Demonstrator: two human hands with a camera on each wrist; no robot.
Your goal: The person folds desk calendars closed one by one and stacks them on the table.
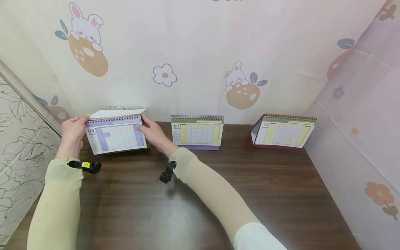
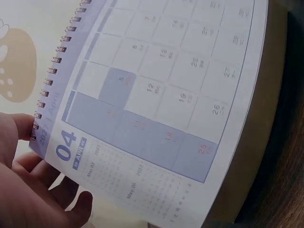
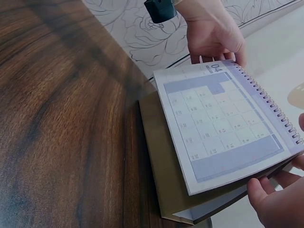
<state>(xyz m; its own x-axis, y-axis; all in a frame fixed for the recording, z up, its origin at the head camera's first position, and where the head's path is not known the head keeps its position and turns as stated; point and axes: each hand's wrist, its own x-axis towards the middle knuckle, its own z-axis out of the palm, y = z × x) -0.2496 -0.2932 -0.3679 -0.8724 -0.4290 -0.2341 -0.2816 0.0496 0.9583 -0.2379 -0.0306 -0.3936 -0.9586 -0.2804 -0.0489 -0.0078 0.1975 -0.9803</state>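
Note:
A spiral-bound desk calendar [image 1: 120, 133] showing a lilac "04" April page stands at the left of the table, against the curtain. My left hand [image 1: 72, 133] grips its upper left corner by the rings, as the left wrist view also shows. On the other side, my right hand [image 1: 154, 135] holds the right edge, thumb at the front and fingers partly hidden behind. A white sheet [image 1: 117, 113] rises behind the ring binding. In the right wrist view, the April page [image 3: 223, 118] lies over an olive-brown stand [image 3: 166, 166].
A second calendar [image 1: 197, 133] showing "07" stands in the middle on a purple base. Farther right stands a third [image 1: 282, 133], marked "11", with a dark red base. Behind them hangs a rabbit-print curtain [image 1: 200, 45]. The table [image 1: 150, 208] is dark wood.

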